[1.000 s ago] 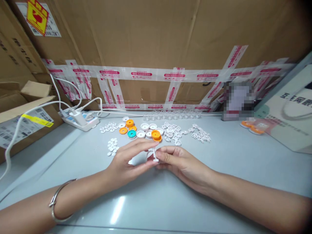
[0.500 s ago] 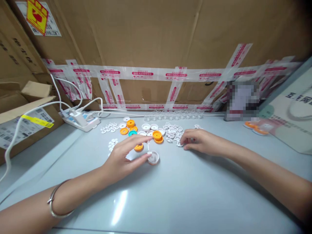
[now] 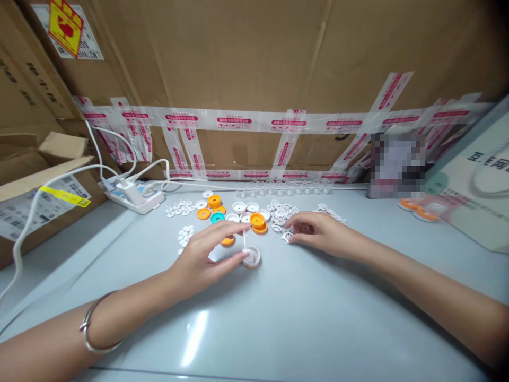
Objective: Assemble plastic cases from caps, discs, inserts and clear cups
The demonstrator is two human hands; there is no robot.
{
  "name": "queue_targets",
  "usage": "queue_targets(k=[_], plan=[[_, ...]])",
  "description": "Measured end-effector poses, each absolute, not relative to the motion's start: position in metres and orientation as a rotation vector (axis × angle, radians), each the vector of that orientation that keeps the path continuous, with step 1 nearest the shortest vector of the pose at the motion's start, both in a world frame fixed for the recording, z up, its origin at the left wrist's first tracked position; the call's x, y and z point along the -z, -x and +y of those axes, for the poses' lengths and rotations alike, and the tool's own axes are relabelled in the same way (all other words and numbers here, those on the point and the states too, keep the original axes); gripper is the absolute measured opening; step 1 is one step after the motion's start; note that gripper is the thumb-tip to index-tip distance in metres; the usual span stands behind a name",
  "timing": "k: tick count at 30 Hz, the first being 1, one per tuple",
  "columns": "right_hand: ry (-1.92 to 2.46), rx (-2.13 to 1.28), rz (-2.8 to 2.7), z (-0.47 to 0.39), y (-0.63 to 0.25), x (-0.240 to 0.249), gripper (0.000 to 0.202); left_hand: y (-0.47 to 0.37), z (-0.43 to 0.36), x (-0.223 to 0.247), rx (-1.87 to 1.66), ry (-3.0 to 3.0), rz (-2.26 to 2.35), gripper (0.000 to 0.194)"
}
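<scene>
My left hand point(image 3: 212, 246) pinches a small white plastic piece with a thin stem point(image 3: 245, 240) upright between thumb and fingertip. Just beside it on the table sits a round clear-and-white cup with an orange base point(image 3: 252, 257). My right hand point(image 3: 312, 229) has its fingers curled, the thumb and a fingertip at a small white openwork plastic piece point(image 3: 287, 237). That piece lies at the near edge of a pile of similar white openwork pieces point(image 3: 282, 212). Between my hands are orange round caps point(image 3: 257, 219) and white round caps point(image 3: 239, 207).
Small white stemmed discs point(image 3: 185, 233) lie left, near a teal ring point(image 3: 217, 217). A row of clear round containers point(image 3: 284, 188) runs along the back. A power strip point(image 3: 135, 199) with cables stands left, beside an open carton point(image 3: 43, 196). A large cardboard box point(image 3: 238, 63) walls the back.
My right hand has shifted slightly left and toward me, with the white openwork piece now apart from the pile. My left hand keeps its pinch, nearly still.
</scene>
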State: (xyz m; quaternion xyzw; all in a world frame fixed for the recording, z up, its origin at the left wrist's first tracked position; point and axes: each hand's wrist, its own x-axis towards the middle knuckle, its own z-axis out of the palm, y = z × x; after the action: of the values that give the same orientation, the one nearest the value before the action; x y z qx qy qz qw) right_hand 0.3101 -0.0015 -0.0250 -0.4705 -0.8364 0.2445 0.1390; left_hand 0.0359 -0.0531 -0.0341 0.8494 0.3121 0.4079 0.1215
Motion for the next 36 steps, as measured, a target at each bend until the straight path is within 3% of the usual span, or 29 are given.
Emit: queue_targets(k=[4,10,15,22,28,36], plan=[[1.366,-0.741,-2.346,-0.004,-0.303,0.028,0.023,-0.035,-0.053,0.035,-1.171,-2.463,0.929,0.035],[1.319,-1.441,-1.783,-0.022,-0.275,0.026,0.031,-0.039,-0.056,0.035,-1.148,-2.488,0.868,0.033],[1.151,-1.622,-1.724,-0.046,-0.248,0.025,0.022,-0.046,-0.06,0.037,-1.135,-2.603,0.599,0.036],[1.016,-2.03,-1.337,-0.057,-0.245,0.017,0.02,-0.045,-0.061,0.035,-1.16,-2.617,0.616,0.037],[0.823,-1.987,-1.483,-0.054,-0.249,0.02,0.014,-0.045,-0.06,0.033,-1.204,-2.61,0.692,0.034],[0.924,-1.827,-1.415,-0.057,-0.242,0.029,0.02,-0.044,-0.06,0.038,-1.165,-2.681,0.734,0.035]])
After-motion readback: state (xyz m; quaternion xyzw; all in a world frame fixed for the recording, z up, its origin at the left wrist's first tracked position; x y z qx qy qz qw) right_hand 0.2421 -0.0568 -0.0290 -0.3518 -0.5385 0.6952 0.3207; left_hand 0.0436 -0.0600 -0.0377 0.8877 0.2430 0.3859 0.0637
